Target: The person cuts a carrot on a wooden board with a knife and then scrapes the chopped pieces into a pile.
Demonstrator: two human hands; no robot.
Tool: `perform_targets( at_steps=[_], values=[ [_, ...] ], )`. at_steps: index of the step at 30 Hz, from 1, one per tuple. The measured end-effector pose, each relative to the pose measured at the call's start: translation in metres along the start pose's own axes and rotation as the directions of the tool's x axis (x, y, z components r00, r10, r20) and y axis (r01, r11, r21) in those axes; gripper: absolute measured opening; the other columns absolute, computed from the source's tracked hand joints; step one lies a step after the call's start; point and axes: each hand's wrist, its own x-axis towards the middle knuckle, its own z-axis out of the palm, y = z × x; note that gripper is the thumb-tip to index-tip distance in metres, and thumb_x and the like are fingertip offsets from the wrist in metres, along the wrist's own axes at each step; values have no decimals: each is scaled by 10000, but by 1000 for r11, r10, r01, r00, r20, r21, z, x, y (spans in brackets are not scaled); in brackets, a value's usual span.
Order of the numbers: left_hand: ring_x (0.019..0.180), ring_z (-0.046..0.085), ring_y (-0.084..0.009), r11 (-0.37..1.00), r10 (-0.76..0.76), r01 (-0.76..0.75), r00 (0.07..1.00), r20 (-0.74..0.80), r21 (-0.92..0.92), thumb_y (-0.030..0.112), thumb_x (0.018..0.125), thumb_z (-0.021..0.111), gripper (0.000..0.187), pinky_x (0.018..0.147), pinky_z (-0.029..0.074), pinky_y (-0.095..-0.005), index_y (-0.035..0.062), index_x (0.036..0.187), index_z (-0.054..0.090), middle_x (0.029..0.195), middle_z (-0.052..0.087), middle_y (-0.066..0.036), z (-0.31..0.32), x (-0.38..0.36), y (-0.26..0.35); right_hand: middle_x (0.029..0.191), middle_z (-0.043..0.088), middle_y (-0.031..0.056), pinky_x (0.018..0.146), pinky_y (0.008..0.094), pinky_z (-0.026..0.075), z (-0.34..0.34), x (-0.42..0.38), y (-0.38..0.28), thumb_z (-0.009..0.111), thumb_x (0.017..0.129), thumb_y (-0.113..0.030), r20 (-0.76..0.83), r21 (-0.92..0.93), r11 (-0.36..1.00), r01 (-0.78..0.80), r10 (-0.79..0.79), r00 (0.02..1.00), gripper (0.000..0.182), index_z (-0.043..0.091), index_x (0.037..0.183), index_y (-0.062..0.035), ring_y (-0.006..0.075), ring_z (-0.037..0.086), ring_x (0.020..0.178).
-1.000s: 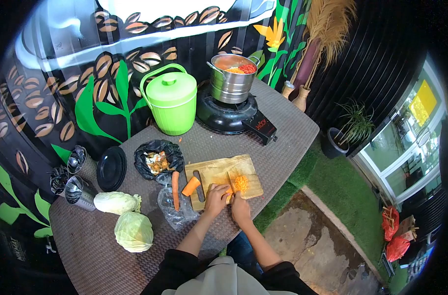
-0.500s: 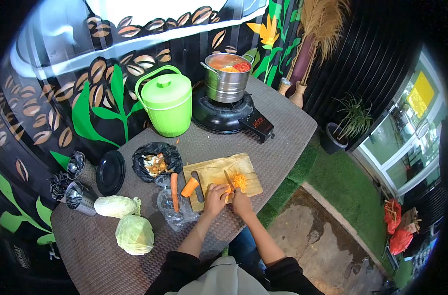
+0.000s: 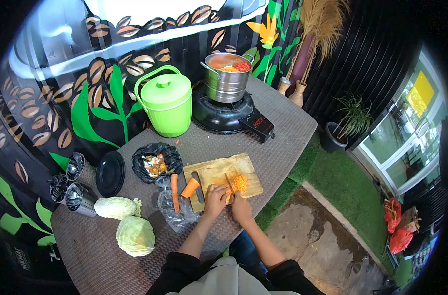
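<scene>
On the wooden cutting board point(image 3: 219, 167), my left hand point(image 3: 215, 200) is closed over a piece of carrot point(image 3: 229, 197), most of it hidden by the fingers. My right hand point(image 3: 241, 209) grips a knife point(image 3: 228, 180), whose blade points away from me beside the left fingertips. A heap of finely diced carrot point(image 3: 240, 183) lies just right of the blade. A thick carrot chunk point(image 3: 190, 188) rests at the board's left edge, by its dark handle slot. Farther left, a long carrot point(image 3: 174, 193) lies on a clear plastic bag point(image 3: 182, 216).
Behind the board stand a black stove point(image 3: 219, 115) carrying a steel pot point(image 3: 227, 83) of chopped vegetables and a green lidded bucket point(image 3: 167, 105). To the left are a black bag of peelings point(image 3: 157, 162), a round cabbage point(image 3: 135, 236), a long cabbage point(image 3: 115, 207), black plates point(image 3: 111, 173) and utensil holders point(image 3: 80, 199).
My right hand and the knife have shifted very slightly at the carrot piece. My left hand stays almost in place, and the other things lie as before.
</scene>
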Motion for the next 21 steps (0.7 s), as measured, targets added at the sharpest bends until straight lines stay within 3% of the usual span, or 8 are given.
perform_targets(
  at_steps=[3, 9, 11, 15, 21],
  values=[
    [958, 555, -276, 1000, 8, -8, 1000, -5, -7, 60, 768, 685, 280, 876, 466, -342, 2, 1041, 694, 1113, 672, -94, 1, 0, -3, 851, 638, 301, 729, 529, 507, 9, 2, -3, 458, 955, -261, -44, 68, 995, -67, 70, 997, 290, 461, 1035, 18, 453, 642, 838],
    [961, 554, -269, 1000, -9, 9, 1000, -2, -11, 54, 769, 681, 272, 875, 469, -334, 6, 1036, 698, 1119, 671, -91, 0, -1, 1, 817, 641, 298, 731, 539, 502, -7, 7, -1, 434, 960, -259, -33, 34, 997, 68, -66, 997, 269, 459, 1007, 5, 445, 647, 826],
    [954, 555, -270, 1000, -5, 5, 1000, -14, -7, 52, 767, 682, 269, 871, 471, -336, 7, 1031, 700, 1119, 671, -93, 1, -2, -1, 814, 640, 297, 725, 536, 506, -7, -6, -10, 435, 961, -256, -34, 62, 997, -38, 40, 999, 266, 463, 1002, 5, 438, 650, 816],
    [938, 557, -276, 1000, -11, 11, 1000, -9, -14, 47, 763, 684, 263, 864, 473, -345, 9, 1022, 705, 1111, 673, -98, 0, 0, 0, 823, 640, 299, 721, 526, 513, 15, -5, -5, 445, 958, -253, -101, 88, 995, -55, 64, 993, 266, 472, 999, 9, 434, 651, 824],
    [938, 556, -279, 1000, 0, -1, 1000, -11, -24, 50, 768, 681, 253, 865, 473, -349, 6, 1016, 706, 1102, 676, -102, 2, -1, -1, 741, 642, 266, 677, 524, 526, 6, 14, 8, 446, 961, -259, -82, -11, 997, 71, -71, 994, 260, 455, 1009, -4, 436, 655, 741]
  ],
)
